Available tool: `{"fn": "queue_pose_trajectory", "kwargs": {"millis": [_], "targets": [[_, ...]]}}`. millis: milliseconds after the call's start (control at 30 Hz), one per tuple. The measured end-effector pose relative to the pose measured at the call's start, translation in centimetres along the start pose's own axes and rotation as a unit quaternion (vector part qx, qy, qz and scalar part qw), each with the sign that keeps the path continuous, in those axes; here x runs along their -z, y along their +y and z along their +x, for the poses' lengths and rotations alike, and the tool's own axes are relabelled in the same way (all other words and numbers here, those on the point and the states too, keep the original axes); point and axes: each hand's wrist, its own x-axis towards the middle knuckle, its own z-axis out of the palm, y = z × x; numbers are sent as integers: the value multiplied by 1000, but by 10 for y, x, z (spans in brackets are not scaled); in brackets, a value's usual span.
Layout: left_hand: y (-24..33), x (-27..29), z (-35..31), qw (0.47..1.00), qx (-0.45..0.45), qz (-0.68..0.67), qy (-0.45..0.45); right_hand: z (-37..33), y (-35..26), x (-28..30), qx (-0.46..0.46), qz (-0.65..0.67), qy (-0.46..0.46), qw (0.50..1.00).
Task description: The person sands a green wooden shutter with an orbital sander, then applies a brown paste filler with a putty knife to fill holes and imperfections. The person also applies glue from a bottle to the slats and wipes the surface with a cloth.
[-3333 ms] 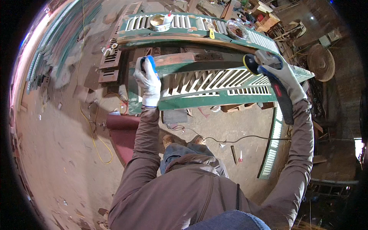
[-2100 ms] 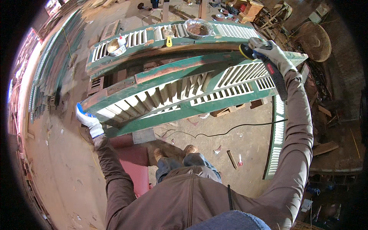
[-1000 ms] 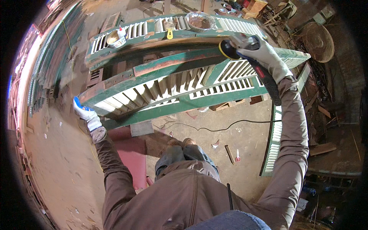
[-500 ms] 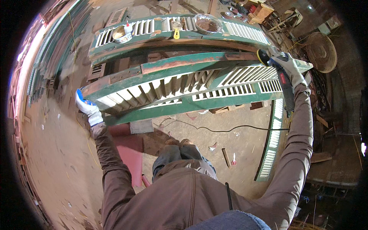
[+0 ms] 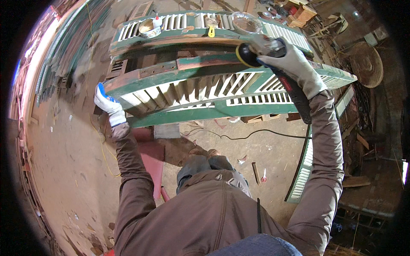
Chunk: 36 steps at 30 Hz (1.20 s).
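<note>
A long louvred shutter (image 5: 158,73) with a green frame and pale slats stands on edge across my front, its upper edge partly worn to bare wood. At its left end my left hand (image 5: 110,106), in a white and blue glove, is closed round the corner. My gloved right hand (image 5: 299,68) grips an angle grinder (image 5: 291,91) with a dark body. Its yellow-edged round disc (image 5: 247,55) is at the shutter's upper edge, right of the middle; whether it touches the wood I cannot tell.
Behind lies another green shutter (image 5: 124,45) bearing a white tub (image 5: 150,30), a yellow-handled scraper (image 5: 211,30) and a clear basin (image 5: 246,23). A black cord (image 5: 256,135) crosses the floor near red-handled scissors (image 5: 263,176) and a red sheet (image 5: 151,160). Stacked shutters (image 5: 68,51) fill the left.
My right hand has brought the grinder leftward along the shutter's upper edge, and it looks closer now. My left hand keeps its hold on the end. The whole view has shifted slightly.
</note>
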Motion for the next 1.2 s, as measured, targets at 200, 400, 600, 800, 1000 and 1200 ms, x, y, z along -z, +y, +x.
{"fn": "queue_pose_trajectory", "kwargs": {"millis": [200, 400, 600, 800, 1000, 1200], "targets": [[14, -5, 3, 1000, 19, -23, 5, 2, -94, -33, 111, -7, -24, 994], [27, 2, 27, 964, 217, -138, -74, 4, -78, -24, 73, -5, -38, 997], [-24, 45, 94, 938, 11, 38, -343, -62, 16, 34, -29, 73, 55, 995], [213, -17, 123, 804, 75, 153, -569, -112, 174, 105, -177, 13, 120, 977], [398, -84, 82, 785, -80, 61, -611, -110, 383, 180, -174, 116, 157, 965], [525, -191, -2, 805, -149, 66, -571, -52, 467, 223, -174, -14, 96, 980]]}}
